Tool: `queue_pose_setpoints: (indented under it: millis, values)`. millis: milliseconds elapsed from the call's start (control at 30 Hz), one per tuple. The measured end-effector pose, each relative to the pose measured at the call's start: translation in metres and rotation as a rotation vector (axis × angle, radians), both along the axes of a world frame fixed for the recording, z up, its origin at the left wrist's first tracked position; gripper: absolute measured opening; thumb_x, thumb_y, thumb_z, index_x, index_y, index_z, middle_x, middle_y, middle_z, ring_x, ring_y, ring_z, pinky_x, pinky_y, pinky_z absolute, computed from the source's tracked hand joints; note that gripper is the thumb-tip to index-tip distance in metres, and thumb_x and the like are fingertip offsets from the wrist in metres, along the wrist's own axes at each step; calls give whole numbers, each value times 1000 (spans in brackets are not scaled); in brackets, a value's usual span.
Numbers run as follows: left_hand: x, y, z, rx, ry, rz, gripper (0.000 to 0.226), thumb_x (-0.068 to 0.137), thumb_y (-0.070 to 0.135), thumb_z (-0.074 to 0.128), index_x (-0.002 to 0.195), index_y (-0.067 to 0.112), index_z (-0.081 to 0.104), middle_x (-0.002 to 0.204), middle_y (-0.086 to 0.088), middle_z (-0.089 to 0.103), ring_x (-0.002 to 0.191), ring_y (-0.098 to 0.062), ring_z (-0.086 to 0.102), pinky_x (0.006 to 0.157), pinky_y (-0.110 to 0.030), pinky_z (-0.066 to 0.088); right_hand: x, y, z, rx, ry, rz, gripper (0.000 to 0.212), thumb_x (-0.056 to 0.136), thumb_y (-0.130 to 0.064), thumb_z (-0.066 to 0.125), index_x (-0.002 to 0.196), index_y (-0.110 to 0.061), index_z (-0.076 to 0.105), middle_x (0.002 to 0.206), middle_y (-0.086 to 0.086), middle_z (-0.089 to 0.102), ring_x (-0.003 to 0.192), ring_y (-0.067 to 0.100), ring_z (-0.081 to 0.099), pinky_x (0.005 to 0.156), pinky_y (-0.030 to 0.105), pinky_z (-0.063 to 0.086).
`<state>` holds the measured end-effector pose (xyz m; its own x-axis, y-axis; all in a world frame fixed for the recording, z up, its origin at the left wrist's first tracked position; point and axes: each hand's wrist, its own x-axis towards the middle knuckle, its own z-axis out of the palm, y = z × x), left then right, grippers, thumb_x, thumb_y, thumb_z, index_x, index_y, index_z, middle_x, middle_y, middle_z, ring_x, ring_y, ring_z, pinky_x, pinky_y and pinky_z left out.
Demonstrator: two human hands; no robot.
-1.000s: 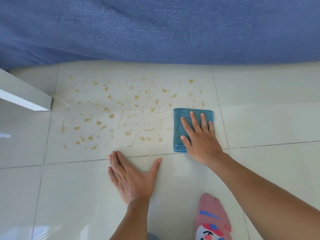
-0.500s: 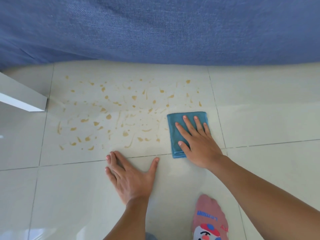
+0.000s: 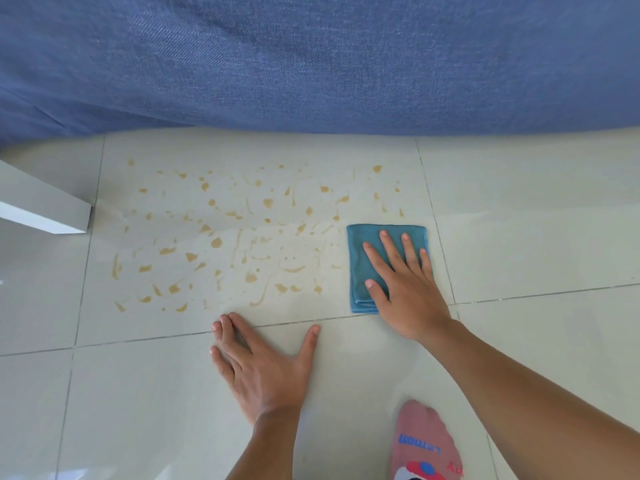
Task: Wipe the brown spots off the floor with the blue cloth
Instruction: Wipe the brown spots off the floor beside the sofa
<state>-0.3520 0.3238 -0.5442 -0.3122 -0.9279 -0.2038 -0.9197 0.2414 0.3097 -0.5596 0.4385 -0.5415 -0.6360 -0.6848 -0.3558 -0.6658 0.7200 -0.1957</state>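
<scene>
A folded blue cloth (image 3: 360, 261) lies flat on the pale tile floor (image 3: 519, 244), at the right edge of a wide scatter of brown spots (image 3: 242, 244). My right hand (image 3: 407, 289) presses down on the cloth with its fingers spread, covering the cloth's right half. My left hand (image 3: 263, 365) rests flat on the floor nearer to me, fingers apart and holding nothing, just below the spots. The spots reach from the cloth leftward across one tile, and some are smeared into thin streaks.
A blue fabric-covered piece of furniture (image 3: 311, 64) fills the far side, its lower edge just beyond the spots. A white furniture corner (image 3: 45, 213) juts in at the left. My foot in a pink patterned sock (image 3: 422, 445) stands near the bottom right.
My right hand slid the cloth a little left and toward me, then back right by about the same amount. My left hand stayed planted on the floor.
</scene>
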Motion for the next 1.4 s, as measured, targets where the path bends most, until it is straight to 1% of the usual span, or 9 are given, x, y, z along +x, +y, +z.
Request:
queue_pose_setpoints:
  millis: [133,200,333,467,600,767,1067,1267,1400]
  values:
    - [-1,0,-1,-3,6,-1,137,66,95,46,157,0,6,162,-17,11,156,-26,1,126,-44,1,-20,-4,-6,18,23,-175,66,102,-53,24,160,-40,-5,169,-10,-18,154,22,-23,124,48,-11]
    - [-1,0,-1,0,6,-1,137,66,95,45,157,1,5,162,-17,11,156,-25,-1,126,-43,0,-34,-15,-6,17,27,-213,70,102,-53,29,161,-37,-5,169,-7,-18,155,25,-20,124,49,-11]
    - [0,0,-3,-11,-1,-6,137,66,96,43,157,1,5,162,-17,11,156,-25,-1,126,-43,1,-60,-33,-3,-17,-13,-270,91,98,-51,43,161,-15,-10,170,2,-18,156,22,-16,125,46,-9]
    - [-1,0,-3,-17,1,-14,137,66,95,45,157,0,6,161,-18,12,156,-26,1,126,-44,1,-80,-50,2,-6,-51,-269,98,93,-43,51,160,-7,-10,169,7,-18,155,23,-17,125,46,-9]
    - [0,0,-5,-3,8,-3,138,64,95,46,156,0,6,162,-16,14,156,-25,1,126,-42,-2,-98,-64,5,-6,-65,-184,97,92,-39,54,160,-8,-8,170,6,-15,156,23,-15,125,47,-8]
    - [0,-1,-8,-8,17,-2,139,62,93,48,157,0,8,160,-19,17,156,-26,4,126,-43,0,-115,-81,6,-20,-79,-67,94,91,-31,54,162,-14,-6,170,0,-15,155,18,-17,125,44,-9]
    - [-3,-4,-8,-2,30,14,139,60,94,48,157,2,9,160,-18,19,156,-26,8,126,-44,2,-91,-114,6,-61,-81,82,92,92,-30,50,162,-17,-7,169,-3,-19,154,18,-22,125,46,-10]
    - [-2,-4,-8,1,34,18,138,61,93,50,156,1,11,160,-18,20,155,-26,6,125,-41,-1,-59,-86,-3,-102,-62,25,88,92,-33,48,162,-22,-4,170,-8,-15,154,17,-21,124,47,-13]
    - [0,-4,-8,1,30,11,139,62,95,48,156,0,11,161,-16,18,156,-25,4,126,-41,-2,-51,-52,-7,-107,24,-90,88,94,-41,49,162,-17,-1,171,-5,-10,155,17,-16,125,45,-11]
